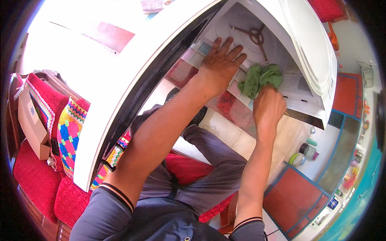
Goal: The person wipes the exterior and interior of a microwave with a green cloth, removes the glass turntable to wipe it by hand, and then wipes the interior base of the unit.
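A white microwave oven point(327, 67) stands before me with its door point(120, 102) swung out to the left. Inside the cavity sits a brown three-armed turntable roller support point(256, 36). My right hand point(269, 110) grips a crumpled green cloth point(261, 79) at the front of the cavity. My left hand point(223, 66) holds nothing; its fingers are spread at the cavity's opening, and I cannot tell whether they touch the oven. On top of the oven lies a pale, round-rimmed shape point(304, 39), perhaps the glass plate.
Red cushioned seating point(36, 180) with a crocheted pillow point(72, 132) and a cardboard box point(33, 120) is at left. A patterned tablecloth point(230, 104) lies under the oven. A jar point(307, 150) stands at right near red cabinet doors point(294, 201).
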A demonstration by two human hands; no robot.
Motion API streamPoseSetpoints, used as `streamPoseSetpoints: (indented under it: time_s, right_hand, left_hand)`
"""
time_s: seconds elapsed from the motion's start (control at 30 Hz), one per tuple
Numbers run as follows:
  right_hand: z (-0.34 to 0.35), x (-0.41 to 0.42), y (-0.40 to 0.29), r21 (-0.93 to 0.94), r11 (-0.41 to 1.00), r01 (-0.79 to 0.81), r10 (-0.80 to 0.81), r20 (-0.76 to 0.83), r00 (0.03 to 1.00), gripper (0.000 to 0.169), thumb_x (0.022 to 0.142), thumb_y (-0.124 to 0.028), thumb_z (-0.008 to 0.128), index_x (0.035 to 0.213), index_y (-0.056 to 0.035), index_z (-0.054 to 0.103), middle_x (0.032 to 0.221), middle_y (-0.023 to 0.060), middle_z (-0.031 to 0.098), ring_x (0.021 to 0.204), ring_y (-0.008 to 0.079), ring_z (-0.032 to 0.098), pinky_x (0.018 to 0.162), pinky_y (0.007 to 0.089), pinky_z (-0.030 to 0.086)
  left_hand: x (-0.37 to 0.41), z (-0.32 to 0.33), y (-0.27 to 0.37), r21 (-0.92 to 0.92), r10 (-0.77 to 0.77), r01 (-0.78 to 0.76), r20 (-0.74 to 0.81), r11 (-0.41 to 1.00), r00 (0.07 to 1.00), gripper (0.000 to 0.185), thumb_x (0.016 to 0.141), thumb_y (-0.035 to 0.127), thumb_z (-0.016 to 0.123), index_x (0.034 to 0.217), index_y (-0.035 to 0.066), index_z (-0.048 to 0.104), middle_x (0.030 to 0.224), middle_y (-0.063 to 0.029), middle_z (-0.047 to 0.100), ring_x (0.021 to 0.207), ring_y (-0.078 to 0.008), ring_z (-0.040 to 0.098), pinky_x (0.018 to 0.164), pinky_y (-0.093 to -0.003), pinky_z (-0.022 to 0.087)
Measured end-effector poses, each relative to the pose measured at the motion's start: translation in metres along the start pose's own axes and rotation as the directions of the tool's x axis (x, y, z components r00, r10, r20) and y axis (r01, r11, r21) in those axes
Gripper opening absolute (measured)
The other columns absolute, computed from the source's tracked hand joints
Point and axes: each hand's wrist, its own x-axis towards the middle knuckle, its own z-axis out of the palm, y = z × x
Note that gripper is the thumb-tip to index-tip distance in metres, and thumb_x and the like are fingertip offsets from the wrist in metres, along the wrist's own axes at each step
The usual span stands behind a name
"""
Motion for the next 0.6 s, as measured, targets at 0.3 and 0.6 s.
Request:
streamPoseSetpoints:
  time_s: [0.3, 0.6]
  right_hand:
    - [0.024, -0.001, -0.025, 0.482, 0.866, 0.135, 0.084, -0.406, 0.910, 0.021, 0.101, -0.016, 0.065, 0.109, 0.0034, 0.070, 0.110, 0.0292, 0.072, 0.101, 0.0478, 0.069, 0.087, 0.0554, 0.054]
    - [0.037, 0.049, -0.093, 0.688, 0.687, 0.233, -0.006, -0.315, 0.949, 0.038, 0.092, -0.011, 0.070, 0.128, 0.0000, 0.066, 0.120, 0.0299, 0.068, 0.114, 0.0504, 0.065, 0.097, 0.0550, 0.053]
  left_hand:
    - [0.000, -0.018, -0.002, -0.189, -0.027, 0.022, -0.022, 0.982, 0.999, 0.066, 0.085, 0.000, 0.065, 0.151, 0.002, 0.056, 0.164, -0.0184, 0.047, 0.158, -0.0388, 0.036, 0.132, -0.0558, 0.023]
    - [0.007, -0.053, 0.017, -0.128, -0.479, 0.470, -0.044, 0.873, 0.877, 0.020, 0.089, 0.006, 0.064, 0.105, 0.000, 0.074, 0.102, -0.0244, 0.077, 0.102, -0.0461, 0.075, 0.089, -0.0529, 0.062]
